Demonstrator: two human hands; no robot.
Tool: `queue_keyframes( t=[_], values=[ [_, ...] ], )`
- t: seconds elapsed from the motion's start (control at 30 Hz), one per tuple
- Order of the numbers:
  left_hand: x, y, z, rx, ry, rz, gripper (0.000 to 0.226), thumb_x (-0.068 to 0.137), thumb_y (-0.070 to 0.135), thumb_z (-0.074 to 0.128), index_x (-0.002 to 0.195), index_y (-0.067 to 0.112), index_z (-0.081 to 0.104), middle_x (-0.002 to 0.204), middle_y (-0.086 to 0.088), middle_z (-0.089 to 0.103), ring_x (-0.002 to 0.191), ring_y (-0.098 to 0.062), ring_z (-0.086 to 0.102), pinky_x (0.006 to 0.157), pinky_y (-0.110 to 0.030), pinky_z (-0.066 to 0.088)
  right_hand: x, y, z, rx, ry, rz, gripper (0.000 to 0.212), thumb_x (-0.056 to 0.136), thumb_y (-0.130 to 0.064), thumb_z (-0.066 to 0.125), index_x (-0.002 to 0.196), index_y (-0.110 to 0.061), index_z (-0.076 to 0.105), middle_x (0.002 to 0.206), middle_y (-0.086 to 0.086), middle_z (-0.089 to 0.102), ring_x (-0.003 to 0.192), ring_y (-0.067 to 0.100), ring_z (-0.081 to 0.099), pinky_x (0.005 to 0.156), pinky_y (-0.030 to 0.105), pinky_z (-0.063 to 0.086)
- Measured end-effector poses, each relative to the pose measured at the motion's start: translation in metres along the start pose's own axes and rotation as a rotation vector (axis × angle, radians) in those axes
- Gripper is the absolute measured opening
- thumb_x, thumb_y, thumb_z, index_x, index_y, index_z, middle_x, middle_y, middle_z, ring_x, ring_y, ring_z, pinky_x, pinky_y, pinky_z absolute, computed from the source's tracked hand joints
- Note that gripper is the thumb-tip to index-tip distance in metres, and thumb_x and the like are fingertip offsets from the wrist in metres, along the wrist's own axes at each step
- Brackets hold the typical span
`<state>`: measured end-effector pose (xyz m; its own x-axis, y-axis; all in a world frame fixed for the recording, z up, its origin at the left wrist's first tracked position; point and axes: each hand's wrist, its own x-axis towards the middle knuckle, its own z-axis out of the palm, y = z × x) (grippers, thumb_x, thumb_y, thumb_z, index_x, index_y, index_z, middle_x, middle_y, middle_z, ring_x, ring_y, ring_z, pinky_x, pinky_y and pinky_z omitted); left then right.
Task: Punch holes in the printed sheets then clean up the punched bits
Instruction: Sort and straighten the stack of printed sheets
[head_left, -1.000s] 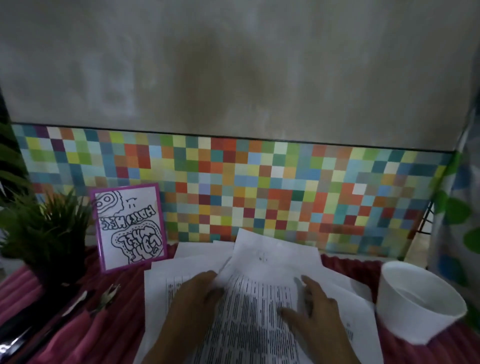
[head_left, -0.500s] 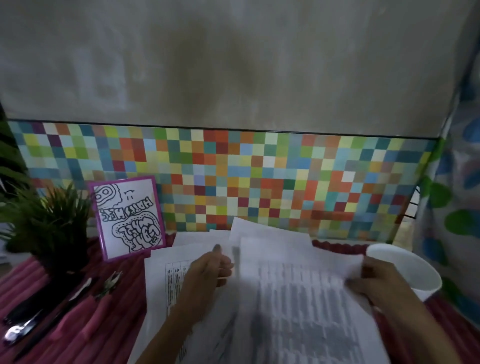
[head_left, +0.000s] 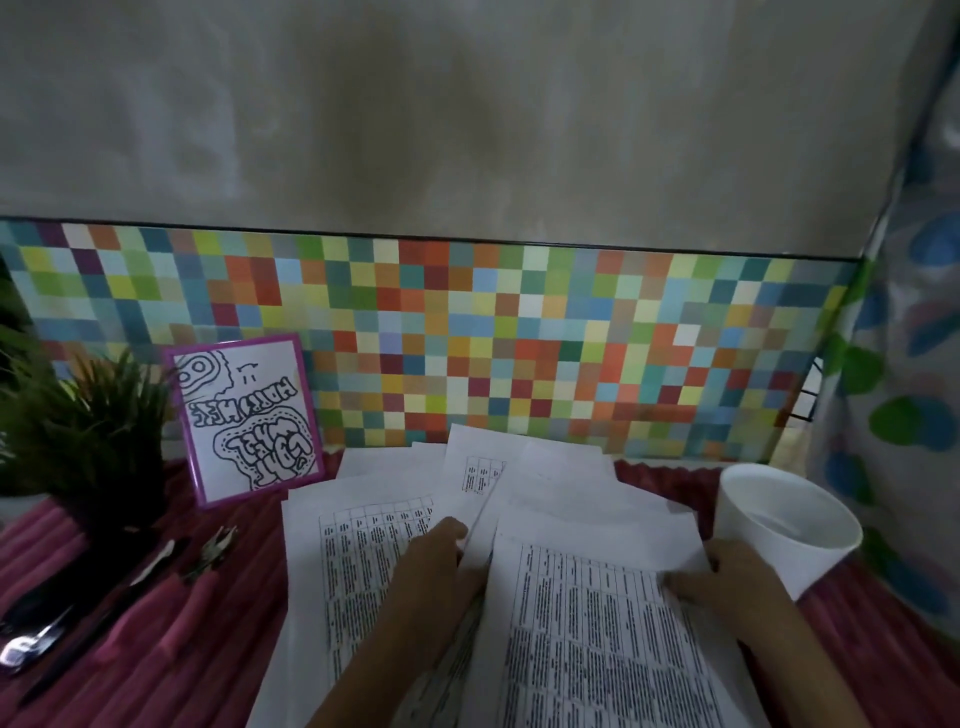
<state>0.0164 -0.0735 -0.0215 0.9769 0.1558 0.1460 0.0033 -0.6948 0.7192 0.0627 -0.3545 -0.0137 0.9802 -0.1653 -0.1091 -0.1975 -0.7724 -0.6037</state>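
Looks like a home study corner rather than an office: bare plaster wall (head_left: 467, 104) with a band of multicoloured tiles (head_left: 519, 338), potted plant (head_left: 88, 426), purple-framed doodle (head_left: 244, 421), spotted curtain (head_left: 904, 415) at the right, printed sheets (head_left: 597, 649) spread loosely over a pink ribbed cloth (head_left: 218, 675).

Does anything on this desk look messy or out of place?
The sheets lie fanned out crooked, overlapping at different angles instead of in a squared stack. The framed drawing stands tilted. Nothing looks spilled or torn.
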Motion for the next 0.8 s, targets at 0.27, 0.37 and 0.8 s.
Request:
queue_keyframes(
  t=[0.27, 0.37, 0.8],
  values=[
    [0.008, 0.006, -0.026, -0.401, -0.015, 0.012, 0.007, 0.101, 0.014, 0.046, 0.1, 0.019, 0.051, 0.086, 0.003, 0.061, 0.069, -0.002, 0.056, 0.051, -0.008, 0.046, -0.016, -0.022, 0.023, 0.253, 0.327, -0.21, 0.024, 0.088, -0.02, 0.068, 0.071, -0.009, 0.056, 0.072, 0.007, 0.059, 0.072, 0.026, 0.056, 0.064, 0.034, 0.039],
    [0.005, 0.012, -0.02, -0.574, -0.014, -0.032, 0.017, 0.095, 0.026, 0.058, 0.108, 0.015, 0.055, 0.097, 0.0, 0.067, 0.081, -0.008, 0.066, 0.065, -0.021, 0.053, -0.024, -0.031, 0.036, 0.624, 0.305, -0.142, 0.032, 0.093, -0.03, 0.062, 0.072, -0.011, 0.045, 0.071, 0.007, 0.053, 0.07, 0.025, 0.052, 0.064, 0.039, 0.044],
    [-0.011, 0.023, -0.006, -0.439, 0.088, 0.206, 0.006, 0.091, 0.026, 0.065, 0.092, 0.02, 0.066, 0.078, 0.008, 0.069, 0.07, 0.003, 0.065, 0.06, -0.01, 0.047, -0.031, -0.035, -0.005, 0.917, 0.188, -0.161, 0.05, 0.077, 0.002, 0.075, 0.123, -0.01, 0.058, 0.108, 0.005, 0.071, 0.087, 0.022, 0.071, 0.069, 0.029, 0.055]
  ],
)
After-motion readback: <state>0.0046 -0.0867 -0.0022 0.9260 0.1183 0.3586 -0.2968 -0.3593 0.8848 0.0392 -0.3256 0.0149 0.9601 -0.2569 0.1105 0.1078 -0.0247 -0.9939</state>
